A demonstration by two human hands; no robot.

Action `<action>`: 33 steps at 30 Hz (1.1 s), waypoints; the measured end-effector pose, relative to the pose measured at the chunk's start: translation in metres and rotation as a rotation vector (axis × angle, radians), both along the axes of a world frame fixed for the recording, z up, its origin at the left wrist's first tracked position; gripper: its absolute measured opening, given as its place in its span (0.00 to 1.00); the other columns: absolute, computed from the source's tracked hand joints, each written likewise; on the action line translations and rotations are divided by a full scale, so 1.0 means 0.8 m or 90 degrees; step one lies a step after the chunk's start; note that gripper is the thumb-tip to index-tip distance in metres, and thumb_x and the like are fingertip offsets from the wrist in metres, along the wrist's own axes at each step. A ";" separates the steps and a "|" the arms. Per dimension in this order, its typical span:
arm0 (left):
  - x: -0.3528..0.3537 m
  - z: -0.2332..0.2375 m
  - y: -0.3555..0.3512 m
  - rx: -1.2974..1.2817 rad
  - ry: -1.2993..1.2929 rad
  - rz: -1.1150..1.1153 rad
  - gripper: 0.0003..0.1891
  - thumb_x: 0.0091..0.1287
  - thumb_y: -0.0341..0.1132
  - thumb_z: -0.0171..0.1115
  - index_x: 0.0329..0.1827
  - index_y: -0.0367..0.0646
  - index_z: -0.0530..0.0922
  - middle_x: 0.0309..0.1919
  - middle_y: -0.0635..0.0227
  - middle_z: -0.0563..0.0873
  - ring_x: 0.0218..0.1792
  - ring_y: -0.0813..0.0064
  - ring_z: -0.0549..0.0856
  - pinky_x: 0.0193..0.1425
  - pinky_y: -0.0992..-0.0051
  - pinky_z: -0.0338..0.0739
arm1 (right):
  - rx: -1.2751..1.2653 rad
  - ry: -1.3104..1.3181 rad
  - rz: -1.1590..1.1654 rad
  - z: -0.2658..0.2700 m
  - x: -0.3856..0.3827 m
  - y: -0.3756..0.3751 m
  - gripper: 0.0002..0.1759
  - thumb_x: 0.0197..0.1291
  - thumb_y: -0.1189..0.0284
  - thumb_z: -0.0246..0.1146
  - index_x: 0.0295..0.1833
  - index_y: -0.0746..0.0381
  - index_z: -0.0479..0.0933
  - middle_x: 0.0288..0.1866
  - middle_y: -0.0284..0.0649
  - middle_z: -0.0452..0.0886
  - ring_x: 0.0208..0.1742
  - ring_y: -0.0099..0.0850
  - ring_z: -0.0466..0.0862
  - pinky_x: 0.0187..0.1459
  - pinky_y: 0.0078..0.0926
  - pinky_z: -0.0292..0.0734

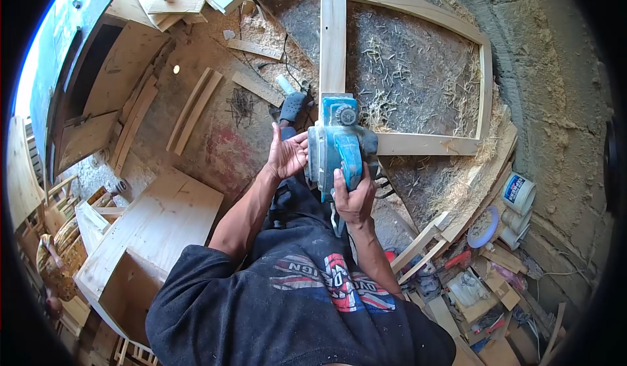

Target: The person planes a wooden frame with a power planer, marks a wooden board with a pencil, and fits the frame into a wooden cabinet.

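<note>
Right hand (356, 197) is clamped on the handle of the planer (315, 155), fingers wrapped round it, thumb along the near left side. Left hand (286, 157) is open, palm up, thumb spread from the fingers; fingertips are at the planer's left side, can't tell if touching. Planer sits over the near left corner of the wood frame (334, 46); can't tell if it rests on the wood or is held just above.

Frame lies flat on the bench (408, 91): straight left and near members, curved far one, narrow right one. Shavings (379, 62) are scattered inside it, more past its right side. Buckets (519, 193) stand by the wall, right, with a purple ring (483, 227) just beside them. Scrap wood is heaped near right.

Left side: wood box (163, 212) beside the left arm, two curved strips (196, 111) on the floor beyond. A clog (294, 106) shows just past the left hand.
</note>
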State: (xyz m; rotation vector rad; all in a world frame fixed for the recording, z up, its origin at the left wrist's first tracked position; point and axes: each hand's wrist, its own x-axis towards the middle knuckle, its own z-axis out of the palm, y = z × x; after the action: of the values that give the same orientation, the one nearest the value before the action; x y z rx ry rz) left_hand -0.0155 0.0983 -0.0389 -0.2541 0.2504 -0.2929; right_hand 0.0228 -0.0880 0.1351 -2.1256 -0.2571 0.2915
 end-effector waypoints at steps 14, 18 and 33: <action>0.000 -0.003 0.001 0.014 0.042 -0.017 0.62 0.65 0.85 0.40 0.75 0.27 0.70 0.65 0.44 0.84 0.64 0.52 0.85 0.73 0.55 0.78 | 0.006 -0.024 -0.003 0.004 0.088 0.061 0.17 0.70 0.63 0.68 0.47 0.68 0.79 0.28 0.52 0.85 0.29 0.51 0.88 0.32 0.45 0.79; 0.002 -0.003 -0.004 0.046 0.088 -0.014 0.53 0.69 0.79 0.45 0.66 0.30 0.79 0.59 0.49 0.88 0.62 0.54 0.86 0.72 0.57 0.79 | 0.015 -0.073 0.003 0.003 0.134 0.090 0.17 0.70 0.62 0.68 0.47 0.68 0.78 0.28 0.55 0.85 0.30 0.57 0.88 0.30 0.48 0.79; 0.017 0.025 -0.003 0.429 0.050 -0.124 0.41 0.68 0.25 0.72 0.82 0.30 0.61 0.75 0.58 0.77 0.73 0.70 0.79 0.78 0.68 0.73 | -0.013 -0.209 0.013 -0.010 0.305 0.188 0.19 0.71 0.59 0.66 0.44 0.67 0.81 0.24 0.52 0.86 0.25 0.50 0.89 0.28 0.43 0.83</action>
State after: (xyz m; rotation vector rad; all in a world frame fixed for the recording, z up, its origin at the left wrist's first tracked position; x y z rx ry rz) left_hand -0.0019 0.0959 -0.0192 0.4276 0.4376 -0.3742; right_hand 0.2665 0.0627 0.1267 -2.1868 -0.4679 -0.0465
